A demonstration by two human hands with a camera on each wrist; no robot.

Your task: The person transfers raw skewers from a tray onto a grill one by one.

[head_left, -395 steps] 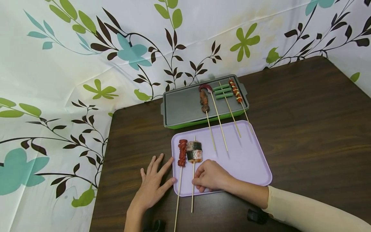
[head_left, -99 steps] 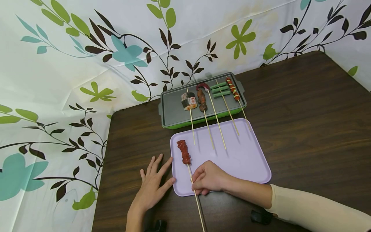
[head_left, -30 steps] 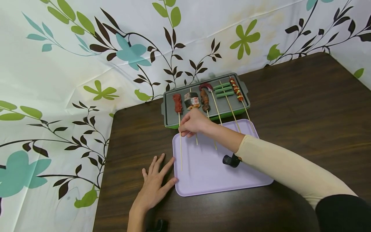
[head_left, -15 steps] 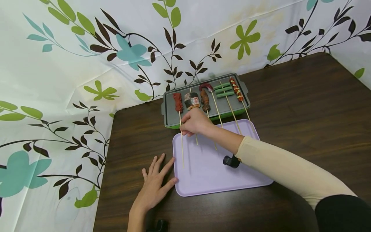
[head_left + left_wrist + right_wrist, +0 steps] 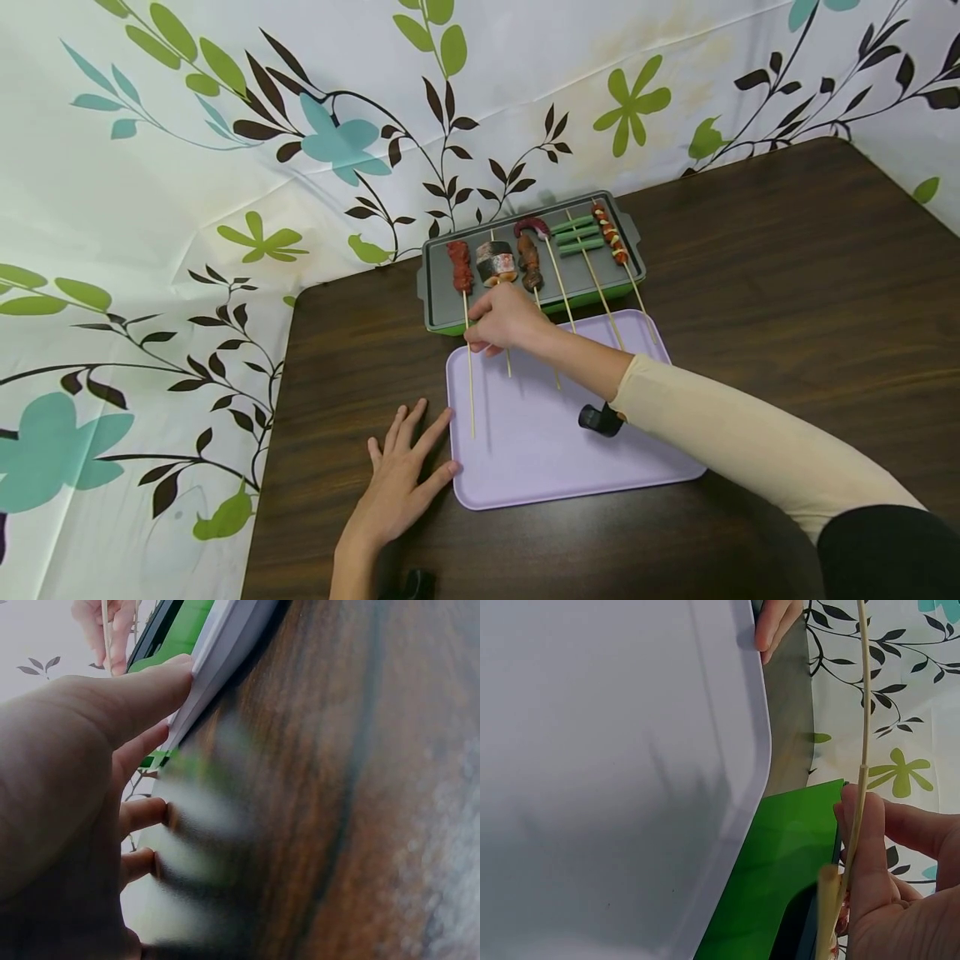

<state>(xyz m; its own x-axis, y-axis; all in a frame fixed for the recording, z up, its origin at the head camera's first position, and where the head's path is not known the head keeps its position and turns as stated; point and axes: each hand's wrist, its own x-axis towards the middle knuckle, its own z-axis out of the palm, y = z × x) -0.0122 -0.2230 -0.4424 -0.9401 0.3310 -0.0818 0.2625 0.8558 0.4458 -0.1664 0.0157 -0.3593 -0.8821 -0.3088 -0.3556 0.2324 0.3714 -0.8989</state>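
From above I see my right hand (image 5: 504, 321) pinching the red meat stick (image 5: 465, 333); the meat lies past my grip on the gray grill tray (image 5: 442, 292). Only the wrist view shows my fingers (image 5: 866, 832) curled round the stick. My left hand (image 5: 401, 483) lies flat on the tabletop (image 5: 787, 292).

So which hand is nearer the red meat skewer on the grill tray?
Right. The right hand pinches the red meat skewer by its stick; the left hand rests flat beside the purple tray.
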